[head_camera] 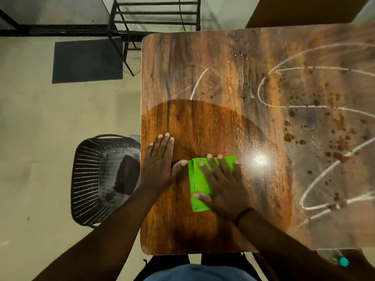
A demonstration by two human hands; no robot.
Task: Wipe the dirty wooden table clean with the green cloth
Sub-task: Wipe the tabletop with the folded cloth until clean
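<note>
The folded cloth (pixel 199 182) is pressed flat on the worktop (pixel 203 67) near its front left corner by the right hand (pixel 221 183), whose fingers are spread straight over it; the left hand (pixel 159 165) is laid flat on the bare wood just beside it, fingers straight, its thumb touching the cloth's edge. Most of the dirt is left well to the right: brown spots (pixel 332 142) and white chalky loops (pixel 316 106). If the wet-looking spots are swept in one broad stroke, they are likely to be smeared across the cleaner part, and crumbs may be pushed off the edge past the basket (pixel 97 179) on the floor. With the cloth only pinned under flat fingers, it may be unfolded or left behind in a fast pass. The worktop's right side is cut off and blurred, a bright glare masks the wood beside the cloth, and the basket's contents cannot be made out.
</note>
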